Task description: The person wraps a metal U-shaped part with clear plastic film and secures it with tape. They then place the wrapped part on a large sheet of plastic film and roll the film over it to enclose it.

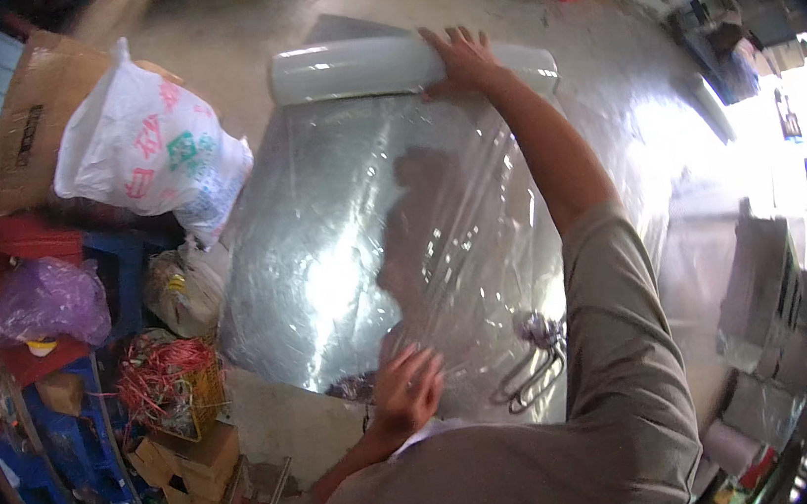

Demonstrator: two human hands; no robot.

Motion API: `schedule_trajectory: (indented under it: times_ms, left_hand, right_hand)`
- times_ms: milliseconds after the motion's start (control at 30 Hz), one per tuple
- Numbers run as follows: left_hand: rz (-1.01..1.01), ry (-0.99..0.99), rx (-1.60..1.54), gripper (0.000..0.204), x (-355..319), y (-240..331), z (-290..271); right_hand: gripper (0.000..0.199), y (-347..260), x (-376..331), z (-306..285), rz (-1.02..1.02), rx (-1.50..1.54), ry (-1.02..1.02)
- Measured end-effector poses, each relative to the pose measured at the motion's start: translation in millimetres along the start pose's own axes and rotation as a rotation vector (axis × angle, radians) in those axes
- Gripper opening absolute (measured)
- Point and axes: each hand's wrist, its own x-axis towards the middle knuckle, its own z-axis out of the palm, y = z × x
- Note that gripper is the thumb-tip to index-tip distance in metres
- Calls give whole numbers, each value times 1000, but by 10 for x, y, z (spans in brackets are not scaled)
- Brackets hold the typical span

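Low in the frame's centre, left hand (407,391) rests spread, fingers loose, on the near edge of the clear plastic sheet (393,243) filling mid-frame, while right hand (463,58) presses flat, fingers splayed, on the white roll (353,69) at top centre, a white printed bag (148,147) upper left.

A white printed sack (153,146) leans on a cardboard box (25,116) (red bands (160,369) nearby).

I see the concrete floor (229,33) carrying a clear film sheet (373,245) spread flat at centre. Its roll (353,69) lies across the sheet's 12 o'clock edge. Metal hooks (534,368) rest on the film at 5 o'clock.
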Motion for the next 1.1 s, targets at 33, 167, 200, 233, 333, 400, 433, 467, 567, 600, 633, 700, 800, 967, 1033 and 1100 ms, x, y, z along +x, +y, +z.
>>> schedule_trajectory:
  times_ms: [33,167,200,233,333,400,433,467,567,600,633,700,800,967,1033,1100]
  left_hand:
    - [72,-42,32,50,341,84,261]
    - [170,-393,153,71,977,384,1112]
    - [192,-496,242,74,1012,423,1220]
    - [213,-603,329,77,959,495,1334]
    - [262,-535,335,80,652,451,1580]
    - [215,-550,305,80,543,507,1659]
    - [213,-548,315,81,534,522,1691]
    - [213,-549,330,82,519,534,1703]
    - [203,-557,312,84,509,563,1668]
    - [204,-556,344,85,513,589,1658]
    - [211,-563,373,85,519,625,1633]
    - [226,-585,420,87,500,690,1579]
    - [253,-560,457,87,368,785,1579]
    - [230,-556,459,70,119,915,1626]
    - [206,-560,450,70,-27,975,1610]
    - [175,-566,446,68,-143,1042,1603]
  right_hand:
    - [127,-23,-29,-5,-1,-26,62]
    - [110,-17,-284,-124,23,-34,172]
    - [102,80,-461,-165,7,65,209]
    - [95,144,-711,-207,-6,169,241]
    - [71,338,-1941,-419,48,305,291]
    - [69,376,-2954,-385,369,463,227]
    - [68,391,-3532,-253,516,483,284]
    - [68,386,-4192,55,719,506,370]
    - [91,-159,-5839,688,1164,769,323]
    - [91,-434,-6039,675,1391,929,91]
    - [88,-626,-6170,790,1395,1015,62]
    - [82,-901,-6311,1046,1367,1078,88]
    - [72,-857,-6278,1154,1231,1012,203]
    - [52,-788,-6355,1231,1200,981,277]
    - [51,-750,-6462,1226,1217,979,298]
    - [52,-692,-6612,1193,1213,1001,307]
